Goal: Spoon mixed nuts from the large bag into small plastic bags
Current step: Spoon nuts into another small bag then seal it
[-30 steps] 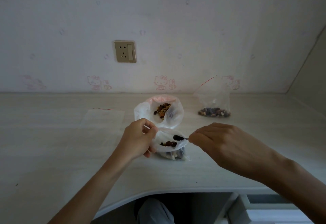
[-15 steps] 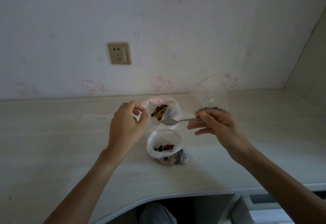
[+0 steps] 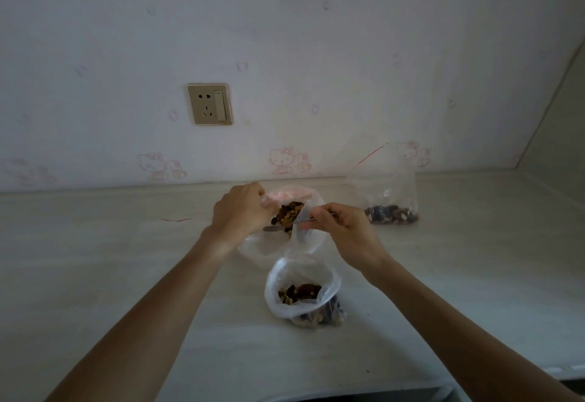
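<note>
Nearest the person, the small clear plastic bag (image 3: pixel 302 290), part filled with nuts, stands let go on the pale wooden tabletop (image 3: pixel 95 275), below both hands. A moment ago the left hand (image 3: pixel 240 213) held its rim; now those fingers pinch the near rim of the large white plastic bag of mixed nuts (image 3: pixel 285 211). The right hand (image 3: pixel 340 227), clamped on the thin metal spoon (image 3: pixel 278 227), has moved from over the small bag into the large one, so another scoop looks underway. Beyond the right hand stands a filled clear zip bag (image 3: pixel 391 202).

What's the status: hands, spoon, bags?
Left hand grips large bag rim. Right hand pinches spoon, bowl in the nuts. Small bag open, part filled. Nothing in the way.
</note>
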Tool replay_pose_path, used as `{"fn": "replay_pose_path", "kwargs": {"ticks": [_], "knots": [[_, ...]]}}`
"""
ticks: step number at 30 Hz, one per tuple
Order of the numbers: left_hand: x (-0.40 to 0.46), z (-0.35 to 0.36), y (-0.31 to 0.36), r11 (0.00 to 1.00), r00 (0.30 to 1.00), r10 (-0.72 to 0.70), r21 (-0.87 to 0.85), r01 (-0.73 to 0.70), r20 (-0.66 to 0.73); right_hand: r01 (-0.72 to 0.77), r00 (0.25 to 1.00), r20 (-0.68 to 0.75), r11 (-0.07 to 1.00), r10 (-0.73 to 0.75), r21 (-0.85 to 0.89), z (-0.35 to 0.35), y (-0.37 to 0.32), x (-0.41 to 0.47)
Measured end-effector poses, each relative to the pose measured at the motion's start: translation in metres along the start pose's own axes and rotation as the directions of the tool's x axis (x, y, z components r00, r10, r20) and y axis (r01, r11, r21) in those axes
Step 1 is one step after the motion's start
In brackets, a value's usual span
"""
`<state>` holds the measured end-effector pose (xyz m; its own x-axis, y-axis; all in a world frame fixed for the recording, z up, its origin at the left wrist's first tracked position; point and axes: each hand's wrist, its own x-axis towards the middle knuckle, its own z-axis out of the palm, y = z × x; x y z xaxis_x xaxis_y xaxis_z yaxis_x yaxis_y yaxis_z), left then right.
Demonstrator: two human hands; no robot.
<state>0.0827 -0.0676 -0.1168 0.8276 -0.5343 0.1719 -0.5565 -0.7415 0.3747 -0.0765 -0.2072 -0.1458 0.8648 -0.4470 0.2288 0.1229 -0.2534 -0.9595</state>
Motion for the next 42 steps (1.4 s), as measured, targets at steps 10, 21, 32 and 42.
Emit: {"fn": "replay_pose_path", "kwargs": {"ticks": [10,21,32,42], "knots": [[0.009,0.008,-0.01,0.999,0.999,-0.02,-0.026,0.019,-0.047,0.102,0.988,0.14,0.96,-0.067,-0.262,0.0,0.01,0.013],[-0.018,0.007,-0.024,0.996,0.995,-0.084,0.014,0.085,-0.059,0.1,0.995,0.037,0.889,-0.093,-0.447,-0.042,0.003,0.006],[0.005,-0.005,-0.001,0.978,0.977,0.208,-0.029,-0.206,0.057,0.065,0.997,-0.006,0.831,-0.082,-0.553,-0.05,-0.022,0.008],[0.048,0.031,0.016,0.933,0.93,0.359,-0.034,-0.357,0.085,0.096,0.992,0.029,0.564,-0.127,-0.821,-0.036,-0.039,-0.002]]}}
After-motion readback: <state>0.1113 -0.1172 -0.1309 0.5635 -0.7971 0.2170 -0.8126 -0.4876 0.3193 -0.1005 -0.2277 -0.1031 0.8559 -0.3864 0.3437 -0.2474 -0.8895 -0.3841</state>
